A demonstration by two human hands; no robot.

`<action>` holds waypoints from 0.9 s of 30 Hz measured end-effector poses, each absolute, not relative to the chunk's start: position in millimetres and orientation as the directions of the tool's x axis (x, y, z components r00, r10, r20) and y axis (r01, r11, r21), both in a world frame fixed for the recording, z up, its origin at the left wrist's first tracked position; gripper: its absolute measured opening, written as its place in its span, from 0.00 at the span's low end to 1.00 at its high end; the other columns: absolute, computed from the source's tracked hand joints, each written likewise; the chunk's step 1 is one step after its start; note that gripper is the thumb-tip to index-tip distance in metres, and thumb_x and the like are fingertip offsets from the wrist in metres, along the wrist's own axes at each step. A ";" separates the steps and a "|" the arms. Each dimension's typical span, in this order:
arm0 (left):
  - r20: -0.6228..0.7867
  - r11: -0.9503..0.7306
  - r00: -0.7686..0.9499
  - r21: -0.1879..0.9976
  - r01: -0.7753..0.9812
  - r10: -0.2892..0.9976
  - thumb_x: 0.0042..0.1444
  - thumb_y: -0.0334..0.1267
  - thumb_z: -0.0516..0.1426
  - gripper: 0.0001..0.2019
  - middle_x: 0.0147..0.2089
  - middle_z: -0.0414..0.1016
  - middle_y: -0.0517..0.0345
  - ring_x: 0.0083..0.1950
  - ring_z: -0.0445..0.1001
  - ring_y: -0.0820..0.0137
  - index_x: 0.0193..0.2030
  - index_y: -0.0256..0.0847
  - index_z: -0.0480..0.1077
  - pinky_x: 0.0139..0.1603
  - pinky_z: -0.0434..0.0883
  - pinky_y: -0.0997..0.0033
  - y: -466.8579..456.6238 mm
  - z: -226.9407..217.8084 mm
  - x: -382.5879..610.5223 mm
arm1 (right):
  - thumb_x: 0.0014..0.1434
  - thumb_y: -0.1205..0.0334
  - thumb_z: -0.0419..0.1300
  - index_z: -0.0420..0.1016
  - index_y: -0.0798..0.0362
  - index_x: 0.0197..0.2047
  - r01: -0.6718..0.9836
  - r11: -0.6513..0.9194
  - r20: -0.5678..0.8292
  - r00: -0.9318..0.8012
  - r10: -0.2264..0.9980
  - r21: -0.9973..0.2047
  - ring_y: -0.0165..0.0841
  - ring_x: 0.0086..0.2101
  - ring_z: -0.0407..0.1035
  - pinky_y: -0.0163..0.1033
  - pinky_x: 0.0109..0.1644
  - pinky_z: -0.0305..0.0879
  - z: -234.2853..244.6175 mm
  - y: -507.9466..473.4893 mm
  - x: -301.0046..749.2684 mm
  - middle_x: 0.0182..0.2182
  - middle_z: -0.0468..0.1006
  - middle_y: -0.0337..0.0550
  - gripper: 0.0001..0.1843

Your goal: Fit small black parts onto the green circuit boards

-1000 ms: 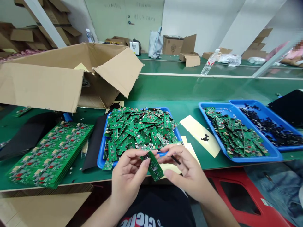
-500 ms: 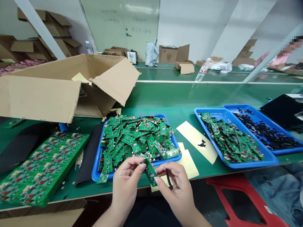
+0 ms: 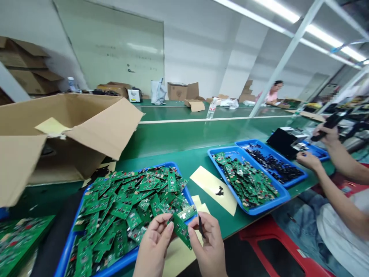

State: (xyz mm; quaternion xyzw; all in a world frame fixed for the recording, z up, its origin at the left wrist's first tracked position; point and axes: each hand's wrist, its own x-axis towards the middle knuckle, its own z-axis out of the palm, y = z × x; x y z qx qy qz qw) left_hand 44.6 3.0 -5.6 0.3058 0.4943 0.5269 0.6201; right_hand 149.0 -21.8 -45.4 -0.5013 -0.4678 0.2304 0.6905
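The left hand pinches 1 green circuit board just before the near tray; the right hand touches its edge, holding 1 black strip. Loose boards, too many to count, fill the near tray and a 2nd tray; a 3rd tray contains black parts. 1 cardboard box holds yellow paper.

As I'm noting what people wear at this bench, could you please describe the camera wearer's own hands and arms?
The left hand and right hand are both bare, without gloves; I see no rings. No watch, bracelet or sleeve shows before the picture's lower edge cuts off the arms.
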 end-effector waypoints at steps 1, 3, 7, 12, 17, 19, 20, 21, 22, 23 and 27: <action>-0.263 0.241 -0.024 0.916 -0.321 0.965 0.40 0.46 0.67 0.18 0.36 0.76 0.54 0.37 0.75 0.65 0.37 0.40 0.72 0.36 0.74 0.70 5.2 -6.4 45.6 | 0.60 0.61 0.56 0.64 0.49 0.49 0.186 0.387 0.428 0.473 0.770 -0.903 0.30 0.31 0.72 0.35 0.36 0.73 -42.7 -16.3 158.3 0.29 0.74 0.39 0.13; -0.150 0.154 0.034 0.969 -0.193 0.988 0.46 0.47 0.63 0.19 0.41 0.76 0.51 0.40 0.76 0.61 0.44 0.41 0.70 0.37 0.74 0.67 13.5 -6.0 43.3 | 0.60 0.58 0.56 0.63 0.50 0.49 0.319 0.357 0.477 0.525 0.705 -0.878 0.31 0.31 0.73 0.37 0.36 0.73 -36.0 -3.2 185.7 0.29 0.74 0.40 0.14; 0.192 -0.268 0.227 0.887 0.376 0.955 0.55 0.44 0.54 0.14 0.47 0.74 0.47 0.47 0.74 0.57 0.45 0.43 0.70 0.43 0.73 0.60 49.3 8.0 30.5 | 0.59 0.56 0.54 0.58 0.52 0.52 0.534 0.219 0.556 0.626 0.548 -0.817 0.35 0.35 0.72 0.43 0.41 0.71 -24.9 25.4 269.1 0.33 0.72 0.45 0.19; 0.301 -0.380 0.331 0.121 0.917 0.894 0.60 0.40 0.48 0.16 0.42 0.74 0.40 0.45 0.73 0.52 0.45 0.33 0.71 0.44 0.70 0.57 96.8 33.2 35.7 | 0.55 0.58 0.53 0.62 0.56 0.53 0.664 -0.026 0.577 0.667 0.472 -0.747 0.38 0.31 0.68 0.50 0.42 0.67 -32.0 46.3 349.3 0.36 0.69 0.49 0.22; 0.245 -0.264 0.255 0.006 0.964 0.935 0.59 0.41 0.50 0.17 0.37 0.73 0.35 0.41 0.71 0.47 0.42 0.26 0.71 0.37 0.69 0.58 110.0 40.2 55.6 | 0.54 0.59 0.50 0.66 0.56 0.52 0.734 -0.160 0.577 0.632 0.518 -0.660 0.40 0.31 0.69 0.50 0.39 0.66 -45.5 49.7 361.1 0.39 0.68 0.53 0.22; 0.216 -0.233 0.229 -0.006 0.973 0.949 0.58 0.41 0.52 0.16 0.37 0.73 0.34 0.43 0.70 0.47 0.40 0.26 0.72 0.37 0.68 0.59 110.7 40.5 59.9 | 0.54 0.59 0.51 0.66 0.55 0.52 0.755 -0.183 0.580 0.614 0.536 -0.630 0.42 0.32 0.69 0.51 0.38 0.66 -47.6 48.7 360.3 0.40 0.67 0.54 0.22; 0.200 -0.222 0.219 -0.004 0.975 0.955 0.58 0.40 0.53 0.15 0.37 0.73 0.34 0.44 0.70 0.47 0.39 0.27 0.72 0.38 0.68 0.59 110.9 40.7 60.9 | 0.54 0.58 0.51 0.67 0.54 0.52 0.765 -0.191 0.584 0.605 0.541 -0.615 0.43 0.33 0.69 0.51 0.38 0.66 -48.0 47.9 359.9 0.41 0.67 0.54 0.22; 0.183 -0.215 0.211 0.004 0.977 0.960 0.57 0.40 0.53 0.15 0.38 0.73 0.35 0.45 0.70 0.48 0.38 0.27 0.72 0.38 0.68 0.59 111.0 40.8 61.2 | 0.54 0.58 0.52 0.67 0.54 0.52 0.773 -0.196 0.591 0.598 0.542 -0.603 0.45 0.34 0.69 0.52 0.39 0.66 -48.2 46.9 359.7 0.41 0.67 0.54 0.23; 0.168 -0.209 0.204 0.016 0.978 0.965 0.57 0.40 0.54 0.14 0.39 0.74 0.36 0.45 0.70 0.49 0.39 0.27 0.72 0.39 0.67 0.60 111.1 40.8 60.9 | 0.54 0.57 0.52 0.67 0.54 0.52 0.781 -0.198 0.600 0.592 0.539 -0.593 0.47 0.37 0.68 0.54 0.40 0.65 -48.1 45.9 359.4 0.41 0.67 0.55 0.23; 0.154 -0.205 0.198 0.032 0.978 0.968 0.57 0.40 0.54 0.14 0.39 0.74 0.37 0.45 0.70 0.50 0.40 0.28 0.72 0.39 0.67 0.61 111.2 40.6 60.1 | 0.54 0.57 0.53 0.67 0.55 0.52 0.787 -0.197 0.611 0.587 0.531 -0.585 0.49 0.39 0.67 0.56 0.42 0.65 -47.7 44.8 359.0 0.40 0.67 0.55 0.23; 0.122 -0.182 0.166 0.128 0.975 0.978 0.58 0.38 0.56 0.15 0.43 0.74 0.43 0.47 0.71 0.56 0.48 0.30 0.69 0.44 0.68 0.61 111.4 37.5 55.3 | 0.54 0.55 0.54 0.69 0.60 0.50 0.803 -0.137 0.676 0.568 0.471 -0.579 0.55 0.51 0.59 0.61 0.50 0.60 -44.1 40.4 352.7 0.46 0.64 0.62 0.24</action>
